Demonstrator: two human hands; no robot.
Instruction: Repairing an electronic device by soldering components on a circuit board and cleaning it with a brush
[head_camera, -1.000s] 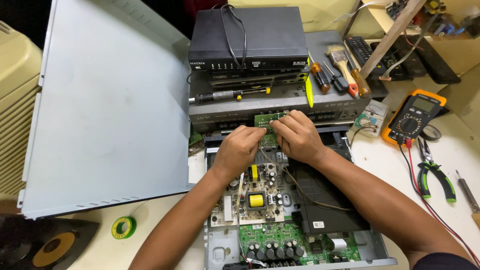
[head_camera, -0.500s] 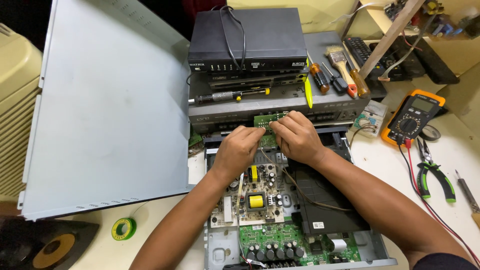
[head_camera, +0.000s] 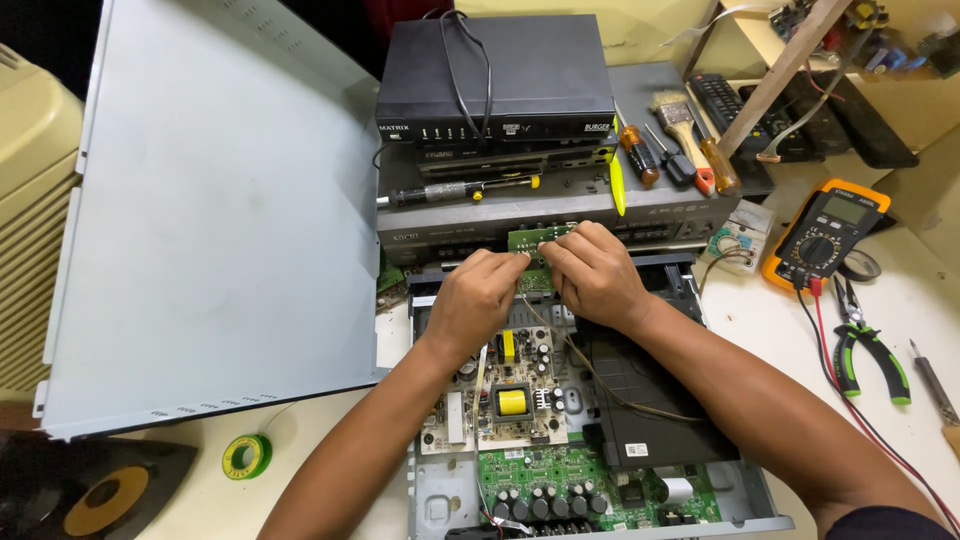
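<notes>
While both hands are working at the far end of the open chassis (head_camera: 440, 500), the left hand (head_camera: 478, 300) and the right hand (head_camera: 594, 275) are pinching a small green circuit board (head_camera: 530, 240) between them. Each grip is nearly closed: fingertips and thumbs are pressing on the board's ends, the left on its near-left corner, the right along its right side. The board is sitting upright just in front of the stacked set-top boxes (head_camera: 495, 90), above the front edge of the chassis and apart from the main boards below.

Such a strip is looking light and thin, stiff but brittle, so it is likely to crack if it is bent, and its solder side is probably prickly. Holding it by the bare edges, as the fingers are doing, seems the safest place, away from the small parts on its face. A thin brown cable (head_camera: 600, 380) is trailing from under the right hand across the black drive housing (head_camera: 650, 400); whether it is joined to the small board I cannot tell.

A grey metal cover (head_camera: 220, 220) is lying to the left on the worktop (head_camera: 760, 320), and a yellow multimeter (head_camera: 828, 235) and green-handled pliers (head_camera: 870, 355) are resting to the right.
</notes>
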